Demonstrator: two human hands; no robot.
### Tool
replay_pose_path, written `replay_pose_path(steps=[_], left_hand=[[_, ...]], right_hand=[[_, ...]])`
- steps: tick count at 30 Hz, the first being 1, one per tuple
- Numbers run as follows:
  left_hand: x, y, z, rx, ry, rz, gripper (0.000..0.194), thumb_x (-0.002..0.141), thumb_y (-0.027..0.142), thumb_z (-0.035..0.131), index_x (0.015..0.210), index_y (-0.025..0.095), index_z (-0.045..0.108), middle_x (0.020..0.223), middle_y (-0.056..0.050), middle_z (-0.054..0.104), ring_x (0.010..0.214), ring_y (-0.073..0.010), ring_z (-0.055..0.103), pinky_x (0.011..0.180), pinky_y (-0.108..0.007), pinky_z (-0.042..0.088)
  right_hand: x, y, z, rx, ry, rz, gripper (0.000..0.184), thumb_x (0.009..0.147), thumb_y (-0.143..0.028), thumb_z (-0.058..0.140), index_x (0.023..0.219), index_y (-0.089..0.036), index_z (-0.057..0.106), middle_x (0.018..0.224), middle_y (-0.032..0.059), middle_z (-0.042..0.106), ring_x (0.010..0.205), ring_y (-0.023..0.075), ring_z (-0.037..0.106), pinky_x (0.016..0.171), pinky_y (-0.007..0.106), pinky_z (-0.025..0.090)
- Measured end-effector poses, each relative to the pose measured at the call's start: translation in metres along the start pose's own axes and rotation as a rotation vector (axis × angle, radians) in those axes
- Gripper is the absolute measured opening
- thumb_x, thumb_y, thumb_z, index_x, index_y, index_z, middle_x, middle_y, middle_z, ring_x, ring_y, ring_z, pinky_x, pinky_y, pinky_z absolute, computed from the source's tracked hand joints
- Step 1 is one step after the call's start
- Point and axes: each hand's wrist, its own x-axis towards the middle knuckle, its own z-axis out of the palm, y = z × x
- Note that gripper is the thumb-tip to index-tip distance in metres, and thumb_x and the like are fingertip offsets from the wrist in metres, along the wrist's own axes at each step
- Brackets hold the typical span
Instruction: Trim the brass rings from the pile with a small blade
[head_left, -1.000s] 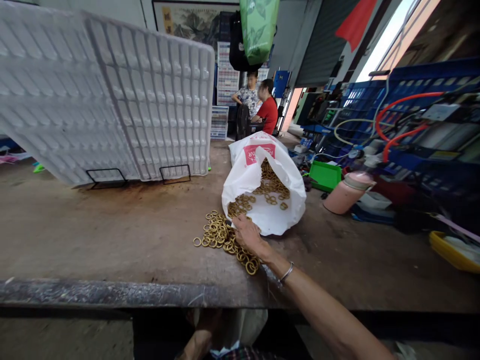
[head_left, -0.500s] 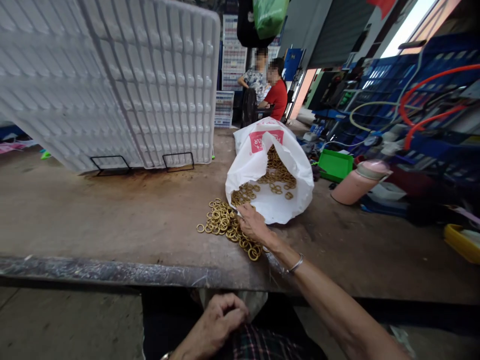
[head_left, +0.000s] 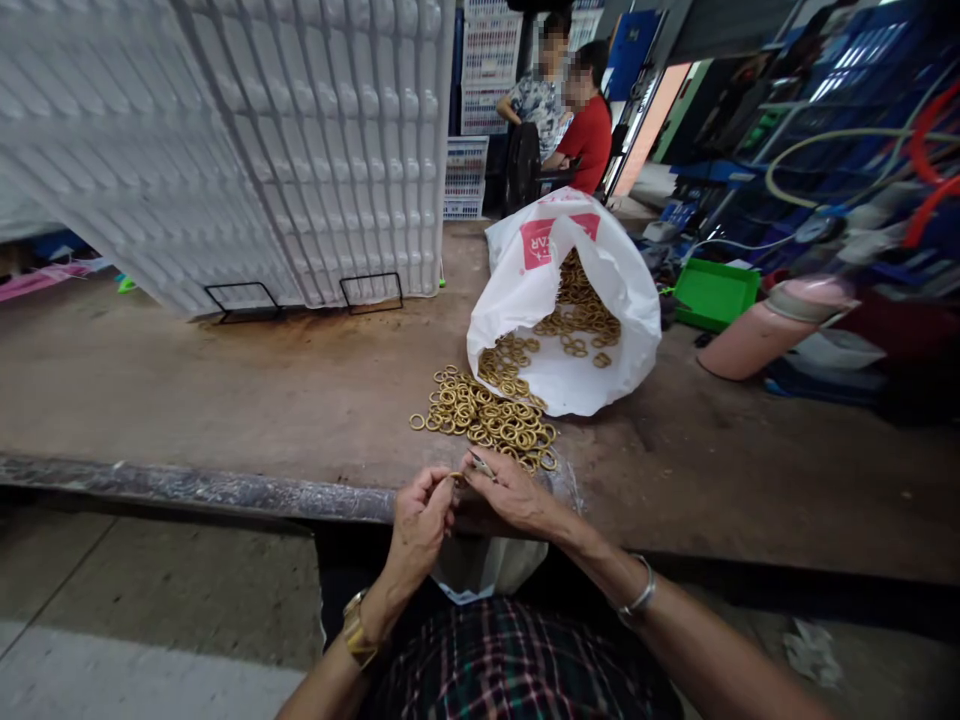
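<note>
Over the bench's front edge, my left hand pinches a brass-coloured ring between thumb and fingers. Close beside it, my right hand is closed around a small pointed metal tool, whose tip sticks out past the fingers; its exact kind is too small to tell. The right fingertips meet the ring's far side, though whether they grip it is hidden. Just beyond both hands lies a loose pile of similar rings. It spills from the mouth of a white bag lying on its side, with more rings inside.
Tall white ribbed plastic trays stand in black wire holders at left. On the right are a pink bottle, a green tray and hoses. Two people sit behind the bench, near stacked crates.
My right hand has drawn back from the ring pile toward me. My left hand has risen from my lap to meet it, and a ring is now held between them. The view has shifted.
</note>
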Motion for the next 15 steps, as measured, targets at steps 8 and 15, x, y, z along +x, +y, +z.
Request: replay_pose_path(steps=[8,15], left_hand=[[0.000,-0.010,0.003,0.101,0.137,0.167,0.020,0.076,0.033,0.054,0.078,0.015,0.062,0.055,0.004,0.051,0.046,-0.0074,0.044,0.046,-0.019,0.038],[-0.004,-0.005,0.002,0.000,0.060,0.023,0.025,0.075,0.040,0.055,0.074,0.015,0.055,0.055,0.004,0.051,0.041,-0.0062,0.044,0.040,-0.017,0.034]], right_hand=[[0.002,0.009,0.018,0.183,0.075,0.178,0.030,0.085,-0.032,0.039,0.060,-0.017,0.047,0.051,-0.0044,0.046,0.050,0.0080,0.041,0.053,0.020,0.033],[0.006,0.015,0.025,0.232,0.110,0.220,0.025,0.080,-0.031,0.044,0.061,-0.016,0.050,0.055,-0.0039,0.051,0.051,0.0074,0.043,0.051,0.019,0.033]])
